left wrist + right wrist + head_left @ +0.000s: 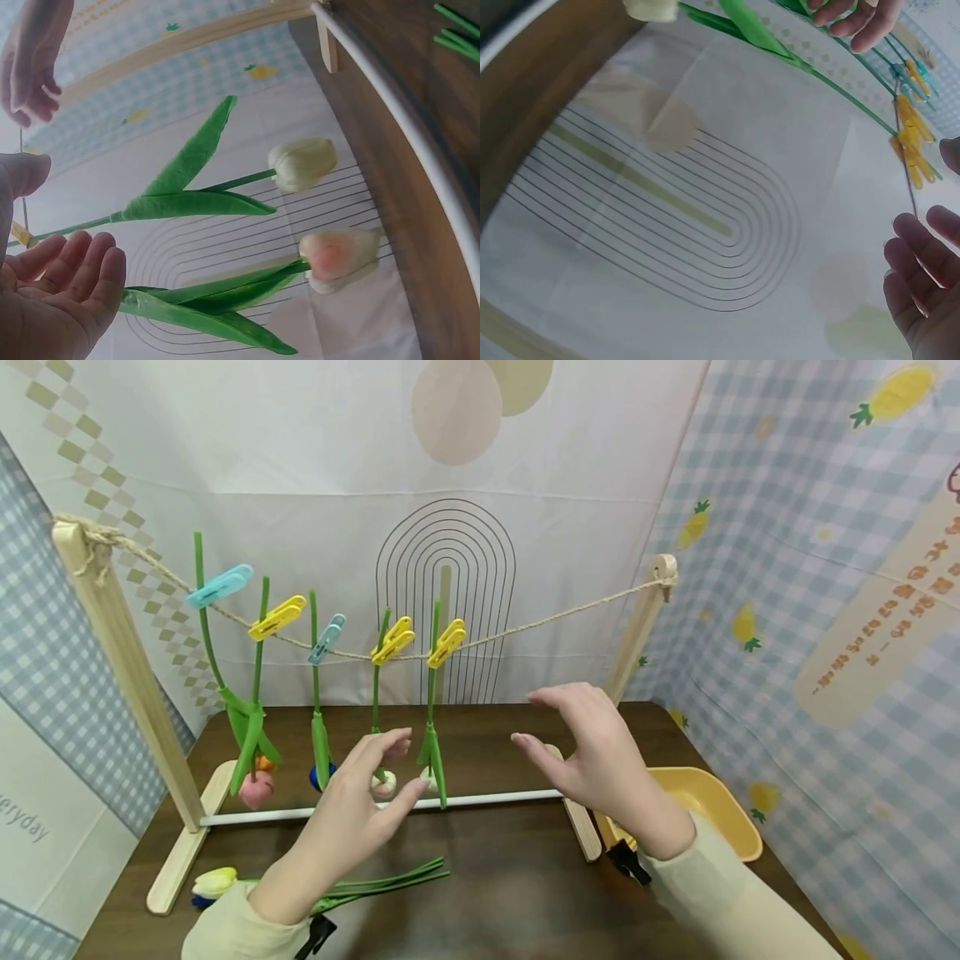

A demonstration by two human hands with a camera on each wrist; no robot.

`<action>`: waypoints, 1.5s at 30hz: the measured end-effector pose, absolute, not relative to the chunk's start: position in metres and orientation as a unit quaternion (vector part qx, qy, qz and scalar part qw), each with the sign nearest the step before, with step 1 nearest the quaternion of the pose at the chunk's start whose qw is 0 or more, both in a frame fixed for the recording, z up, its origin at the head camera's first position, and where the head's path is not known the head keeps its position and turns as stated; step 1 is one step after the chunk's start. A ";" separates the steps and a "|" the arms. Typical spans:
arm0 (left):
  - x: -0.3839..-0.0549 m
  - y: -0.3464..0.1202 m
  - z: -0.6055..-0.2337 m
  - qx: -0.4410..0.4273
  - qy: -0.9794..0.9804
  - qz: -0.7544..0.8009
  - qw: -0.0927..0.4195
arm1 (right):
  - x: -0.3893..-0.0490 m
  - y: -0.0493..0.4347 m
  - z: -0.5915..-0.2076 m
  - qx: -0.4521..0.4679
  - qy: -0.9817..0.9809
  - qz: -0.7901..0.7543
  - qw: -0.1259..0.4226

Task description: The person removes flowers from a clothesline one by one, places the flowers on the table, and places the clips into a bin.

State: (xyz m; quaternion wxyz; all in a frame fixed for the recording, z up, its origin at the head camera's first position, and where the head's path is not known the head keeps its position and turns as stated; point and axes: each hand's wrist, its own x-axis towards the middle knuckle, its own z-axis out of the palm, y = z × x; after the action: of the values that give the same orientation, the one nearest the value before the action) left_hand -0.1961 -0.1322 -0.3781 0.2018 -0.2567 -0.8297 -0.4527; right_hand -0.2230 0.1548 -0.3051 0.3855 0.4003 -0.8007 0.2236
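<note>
My left hand (352, 814) hovers before the hanging tulips, thumb and fingers apart, holding nothing. To the right, my right hand (596, 752) is raised in the air with bent, spread fingers and an empty grasp. Several artificial tulips hang head down from a rope (555, 617), clipped by blue clothespins (221, 585) and yellow clothespins (447, 644). The left wrist view shows a white tulip (304, 163) and a pink-and-white tulip (340, 259) beyond the left fingers. Other heads are pink (257, 788), orange (264, 762) and blue (322, 774).
Wooden posts (127, 668) hold the rope, with a white rod (487, 797) joining their feet low down. Loose tulips, one with a yellow head (215, 882), lie on the dark table (480, 893) below the left forearm. A yellow basket (720, 810) stands behind the right forearm.
</note>
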 end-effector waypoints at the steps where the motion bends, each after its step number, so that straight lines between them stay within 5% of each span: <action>1: -0.197 -0.132 -0.376 -0.256 -0.829 -0.456 0.200 | -0.224 0.153 -0.301 0.405 -0.798 0.222 0.387; 21: -0.215 -0.120 -0.361 -0.277 -0.816 -0.441 0.250 | -0.235 0.118 -0.239 0.461 -0.760 0.175 0.423; 45: -0.236 -0.105 -0.351 -0.261 -0.804 -0.473 0.248 | -0.258 0.087 -0.239 0.427 -0.795 0.086 0.422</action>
State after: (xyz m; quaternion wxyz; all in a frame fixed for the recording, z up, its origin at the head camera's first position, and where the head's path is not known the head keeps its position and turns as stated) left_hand -0.2360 -0.1053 -0.3510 0.2484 -0.2607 -0.8041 -0.4731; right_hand -0.2577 0.0868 -0.2394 0.4221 0.4272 -0.7949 0.0860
